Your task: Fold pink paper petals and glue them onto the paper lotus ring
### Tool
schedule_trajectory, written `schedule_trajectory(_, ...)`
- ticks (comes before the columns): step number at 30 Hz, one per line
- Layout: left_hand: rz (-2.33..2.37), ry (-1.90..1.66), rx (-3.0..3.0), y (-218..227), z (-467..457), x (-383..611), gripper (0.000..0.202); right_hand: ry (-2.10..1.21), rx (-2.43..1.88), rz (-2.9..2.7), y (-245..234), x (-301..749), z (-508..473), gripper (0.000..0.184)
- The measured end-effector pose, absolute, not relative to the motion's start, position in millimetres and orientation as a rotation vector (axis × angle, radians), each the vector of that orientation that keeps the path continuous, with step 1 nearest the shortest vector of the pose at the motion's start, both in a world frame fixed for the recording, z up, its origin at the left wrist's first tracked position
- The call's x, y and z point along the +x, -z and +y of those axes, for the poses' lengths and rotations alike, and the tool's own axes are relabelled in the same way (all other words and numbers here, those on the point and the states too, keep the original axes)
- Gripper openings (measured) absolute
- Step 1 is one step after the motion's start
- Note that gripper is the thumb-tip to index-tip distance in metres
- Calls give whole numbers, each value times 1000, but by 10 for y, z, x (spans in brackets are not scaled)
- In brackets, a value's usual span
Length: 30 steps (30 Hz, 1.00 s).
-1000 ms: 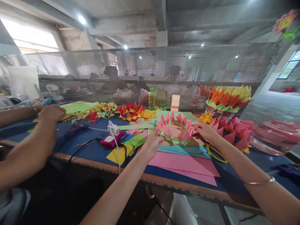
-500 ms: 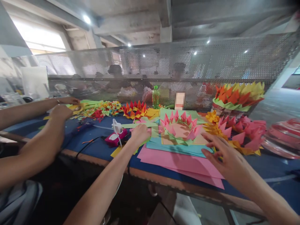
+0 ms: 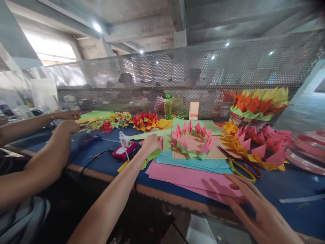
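So the biggest thing here is a grey perforated metal screen (image 3: 101, 73) running along the back, and in front of it there's a long blue worktop (image 3: 299, 217), pretty loaded. Off on the left, a co-worker's bare arms (image 3: 45, 162) reach in toward a heap of colourful paper scraps (image 3: 111, 122). Over at the far right there's a chunky layered paper flower (image 3: 259, 106), yellow, orange and green.

Middle of the worktop: a stack with pink sheets (image 3: 188, 178) near the front edge and blue sheets (image 3: 193, 163) overlapping them. A ring of pointy pink paper petals (image 3: 208, 145) sits on a peach sheet at the top of that stack, between the two hands but clear of both.

Right hand (image 3: 259, 206) is spread, fingers apart, right by the corner of the pink sheets. Can't tell if it's touching or just above. Left hand (image 3: 151, 145) has its fingers curled down, left of the ring.

Smaller stuff: scissors (image 3: 232, 157) with blades pointing at the ring, a green bottle (image 3: 168, 106) behind, a magenta power block (image 3: 124, 151), and a tiny folded pink piece (image 3: 161, 142) at the left fingertips. Pinched or just touched? Can't tell.
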<state>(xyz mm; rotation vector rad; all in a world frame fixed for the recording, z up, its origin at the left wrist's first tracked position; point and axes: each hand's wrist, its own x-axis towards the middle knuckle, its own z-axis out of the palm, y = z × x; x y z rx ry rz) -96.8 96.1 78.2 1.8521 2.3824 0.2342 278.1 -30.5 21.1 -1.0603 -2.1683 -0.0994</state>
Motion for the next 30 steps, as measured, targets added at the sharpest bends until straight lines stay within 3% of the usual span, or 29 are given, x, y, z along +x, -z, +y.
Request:
schedule_trajectory(14,2965,-85,1765,-1567,320,-865,22,51,-1084,-2224,-144,2861,-406,43)
schedule_trajectory(19,3039,-324,2042,-1527,123,-505,37,26,-1039,-2200,-233,2810,-403,37)
schedule_trajectory(24,2872,-296,2190,-1367,190,-478,26,36,-977,-2157,-265,2798,-396,27)
schedule_trajectory(30,2815,-534,2069,-1489,189,-686,29,-32,-964,-2132,-259,2820,-397,24)
